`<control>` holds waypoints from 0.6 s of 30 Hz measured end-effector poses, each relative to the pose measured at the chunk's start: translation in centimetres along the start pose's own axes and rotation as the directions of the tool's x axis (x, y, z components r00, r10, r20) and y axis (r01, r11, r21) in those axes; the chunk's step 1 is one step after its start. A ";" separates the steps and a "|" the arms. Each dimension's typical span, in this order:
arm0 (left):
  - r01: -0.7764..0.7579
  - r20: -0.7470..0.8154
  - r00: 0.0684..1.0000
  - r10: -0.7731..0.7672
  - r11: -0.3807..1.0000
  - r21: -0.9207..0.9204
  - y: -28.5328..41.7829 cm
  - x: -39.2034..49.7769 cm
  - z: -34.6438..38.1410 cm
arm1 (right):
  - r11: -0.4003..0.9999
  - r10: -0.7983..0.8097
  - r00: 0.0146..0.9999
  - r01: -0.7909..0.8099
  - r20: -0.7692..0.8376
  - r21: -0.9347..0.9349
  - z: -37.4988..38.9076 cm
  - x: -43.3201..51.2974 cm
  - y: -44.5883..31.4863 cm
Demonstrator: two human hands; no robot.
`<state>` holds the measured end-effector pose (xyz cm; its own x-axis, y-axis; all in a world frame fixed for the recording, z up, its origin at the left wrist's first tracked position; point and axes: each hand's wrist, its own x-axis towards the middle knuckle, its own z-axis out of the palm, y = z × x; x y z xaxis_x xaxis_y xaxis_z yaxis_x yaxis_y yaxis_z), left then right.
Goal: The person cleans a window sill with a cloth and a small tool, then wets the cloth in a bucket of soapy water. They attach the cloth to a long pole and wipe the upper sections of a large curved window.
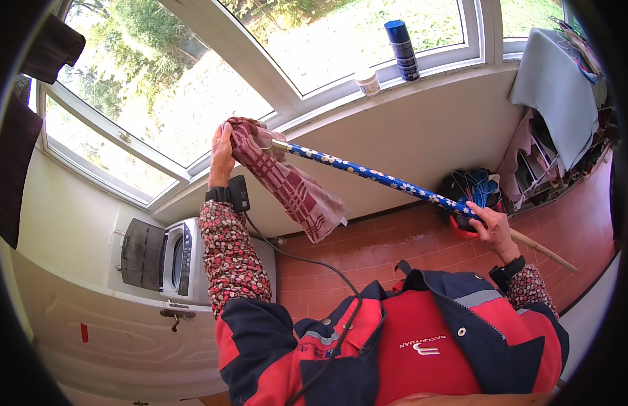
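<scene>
In my left hand (222, 155), raised near the window, is a red-and-pink checked cloth (293, 188) gripped at its top end. The cloth drapes over the head end of a pole (374, 177), hiding what is fitted there, and its lower part hangs free. The pole has a blue sleeve with white flowers and a bare wooden tail. It slants down to my right hand (491, 228), whose fingers lie around the blue part low on the shaft.
A blue-capped spray can (402, 51) and a white jar (367, 82) stand on the windowsill (339, 109). A red bucket (463, 231) with dark and blue items sits below. At right is a cloth-covered rack (555, 96); at left, a top-loading washing machine (179, 261) has its lid raised behind a door (116, 330).
</scene>
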<state>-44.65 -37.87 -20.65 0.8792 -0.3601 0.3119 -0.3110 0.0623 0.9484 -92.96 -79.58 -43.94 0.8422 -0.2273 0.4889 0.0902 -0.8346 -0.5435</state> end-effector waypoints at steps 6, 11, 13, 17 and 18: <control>-0.038 0.171 0.985 -0.016 0.951 0.308 2.5 0.3 1.8 | 0.999 0.021 0.999 -0.019 0.037 -0.049 0.5 0.1 0.4; -0.309 0.387 0.922 0.002 0.605 0.734 8.3 0.3 6.9 | 0.999 0.035 0.997 -0.036 0.063 0.014 1.1 0.3 0.3; -0.439 0.475 0.880 -0.009 0.367 0.820 10.4 -0.7 9.1 | 0.998 0.025 0.998 -0.029 0.053 0.060 1.3 0.5 0.1; -0.576 0.577 0.816 -0.032 -0.131 0.807 13.8 -2.7 13.7 | 0.999 0.003 1.000 -0.002 -0.030 0.039 1.8 1.1 -0.6; -0.603 0.611 0.791 -0.030 -0.201 0.772 14.5 -3.1 14.6 | 0.998 -0.005 0.998 0.009 -0.063 0.062 2.1 1.4 -0.9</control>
<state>-57.15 -49.45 -8.70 0.4846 -0.8553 0.1836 -0.7464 -0.5137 -0.4231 -90.79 -78.07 -44.21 0.8066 -0.2546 0.5335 0.1302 -0.8038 -0.5804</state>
